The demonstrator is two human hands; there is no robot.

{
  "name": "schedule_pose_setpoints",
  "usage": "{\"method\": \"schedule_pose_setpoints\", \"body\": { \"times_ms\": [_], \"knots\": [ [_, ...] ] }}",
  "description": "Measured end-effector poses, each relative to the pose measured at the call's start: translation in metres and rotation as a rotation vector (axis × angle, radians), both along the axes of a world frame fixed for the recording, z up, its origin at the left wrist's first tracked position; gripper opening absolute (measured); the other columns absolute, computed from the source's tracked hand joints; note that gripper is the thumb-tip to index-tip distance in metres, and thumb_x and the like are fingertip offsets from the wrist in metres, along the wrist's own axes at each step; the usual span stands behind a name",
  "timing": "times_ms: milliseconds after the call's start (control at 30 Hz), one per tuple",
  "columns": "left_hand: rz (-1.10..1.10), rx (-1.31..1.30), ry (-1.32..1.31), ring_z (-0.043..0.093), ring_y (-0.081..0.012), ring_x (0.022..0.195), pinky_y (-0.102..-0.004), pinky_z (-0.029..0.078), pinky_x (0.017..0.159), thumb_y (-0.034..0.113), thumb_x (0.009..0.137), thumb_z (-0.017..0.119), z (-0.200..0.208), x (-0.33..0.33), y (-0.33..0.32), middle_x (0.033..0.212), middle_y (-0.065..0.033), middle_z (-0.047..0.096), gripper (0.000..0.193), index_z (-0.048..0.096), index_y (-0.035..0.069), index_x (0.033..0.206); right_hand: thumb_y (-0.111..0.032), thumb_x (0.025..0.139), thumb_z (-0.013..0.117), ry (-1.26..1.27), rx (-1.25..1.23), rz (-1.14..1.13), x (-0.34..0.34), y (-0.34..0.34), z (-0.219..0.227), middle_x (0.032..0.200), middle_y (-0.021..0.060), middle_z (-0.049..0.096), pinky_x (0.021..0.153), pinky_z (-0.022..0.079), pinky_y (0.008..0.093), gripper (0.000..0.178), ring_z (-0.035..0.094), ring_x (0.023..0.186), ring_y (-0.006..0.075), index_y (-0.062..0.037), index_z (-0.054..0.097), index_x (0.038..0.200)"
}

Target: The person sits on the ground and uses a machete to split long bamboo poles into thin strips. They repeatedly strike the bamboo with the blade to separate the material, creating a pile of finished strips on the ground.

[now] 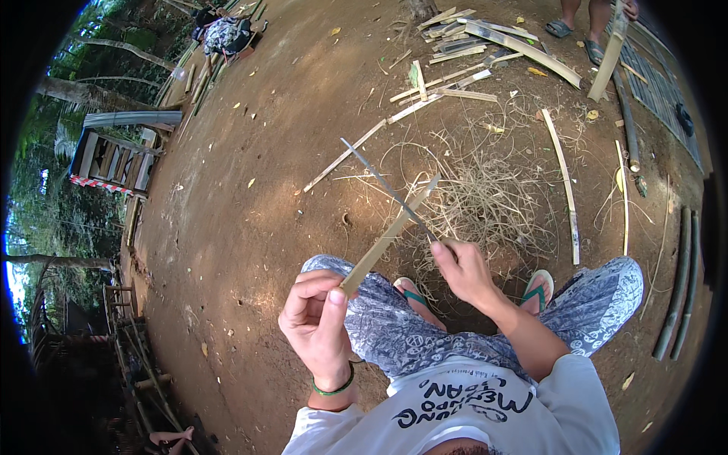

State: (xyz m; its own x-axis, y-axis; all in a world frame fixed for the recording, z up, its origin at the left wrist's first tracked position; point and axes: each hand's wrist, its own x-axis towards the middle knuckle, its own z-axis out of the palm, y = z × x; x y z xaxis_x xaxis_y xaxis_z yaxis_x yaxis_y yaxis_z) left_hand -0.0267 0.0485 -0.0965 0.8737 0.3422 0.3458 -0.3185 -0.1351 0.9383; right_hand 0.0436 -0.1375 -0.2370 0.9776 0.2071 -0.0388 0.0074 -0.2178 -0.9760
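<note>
My left hand (317, 307) pinches the near end of a flat bamboo strip (377, 250) between thumb and fingers. The strip slants up and away to the right over my knees. My right hand (464, 271) is closed round the handle of a long, thin-bladed knife (379, 180), its blade pointing to the far left. Blade and strip cross near the strip's far half; whether they touch I cannot tell. Most of the handle is hidden in my fist. Beyond my feet lies a tangled heap of bamboo shavings (489, 205).
Split bamboo pieces (462, 49) are piled at the far side. Single strips (563, 182) lie on the bare soil to the right, near dark poles (686, 280). Another person's hand (630, 9) holds a wide bamboo piece (609, 61) at top right. A small shelter (114, 155) stands far left.
</note>
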Motion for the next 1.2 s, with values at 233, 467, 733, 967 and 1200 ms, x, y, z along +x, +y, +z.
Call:
{"method": "schedule_pose_setpoints", "body": {
  "times_ms": [233, 467, 733, 967, 1200],
  "knots": [
    [-0.022, -0.141, -0.058, 0.064, -0.0166, 0.087, -0.0298, 0.051, 0.08, 0.0, 0.089, 0.068, -0.014, -0.01, -0.022, 0.096, -0.012, 0.068, 0.013, 0.064, -0.002, 0.101, -0.042, 0.095, 0.064, -0.216, 0.185, 0.266, -0.054, -0.012, 0.101, 0.047, 0.0119, 0.051, 0.047, 0.047, 0.0363, 0.046, 0.062, 0.045, 0.029, 0.0015, 0.061, 0.082],
    [-0.004, -0.166, 0.019, 0.065, -0.0187, 0.083, -0.0308, 0.056, 0.073, -0.005, 0.084, 0.068, -0.012, -0.019, -0.03, 0.095, -0.0148, 0.067, 0.011, 0.065, -0.003, 0.094, -0.041, 0.093, 0.067, -0.267, 0.122, 0.313, -0.06, -0.015, 0.112, 0.047, 0.0133, 0.052, 0.045, 0.047, 0.0396, 0.045, 0.062, 0.044, 0.0328, 0.0026, 0.06, 0.081],
    [-0.026, -0.119, -0.041, 0.068, -0.0197, 0.079, -0.0312, 0.057, 0.071, -0.005, 0.085, 0.069, -0.013, -0.016, -0.035, 0.094, -0.0158, 0.068, 0.009, 0.066, -0.004, 0.093, -0.041, 0.092, 0.067, -0.267, 0.102, 0.312, -0.061, -0.017, 0.113, 0.048, 0.0135, 0.052, 0.043, 0.047, 0.0408, 0.046, 0.062, 0.044, 0.0331, 0.0035, 0.06, 0.082],
    [0.011, 0.057, -0.068, 0.067, -0.0172, 0.082, -0.0296, 0.054, 0.078, -0.007, 0.087, 0.066, -0.013, -0.022, -0.03, 0.092, -0.0128, 0.069, 0.006, 0.067, -0.005, 0.092, -0.059, 0.091, 0.059, -0.205, 0.118, 0.288, -0.061, -0.015, 0.1, 0.052, 0.0122, 0.047, 0.046, 0.042, 0.0372, 0.062, 0.057, 0.045, 0.0302, 0.0028, 0.062, 0.081],
    [0.061, 0.073, -0.131, 0.063, -0.0138, 0.088, -0.0269, 0.048, 0.083, -0.011, 0.087, 0.065, -0.018, -0.021, -0.025, 0.095, -0.0101, 0.068, 0.01, 0.067, -0.003, 0.091, -0.054, 0.092, 0.061, -0.259, 0.058, 0.222, -0.063, -0.009, 0.087, 0.053, 0.016, 0.052, 0.046, 0.045, 0.0396, 0.061, 0.061, 0.048, 0.033, 0.007, 0.061, 0.088]
  ]
}}
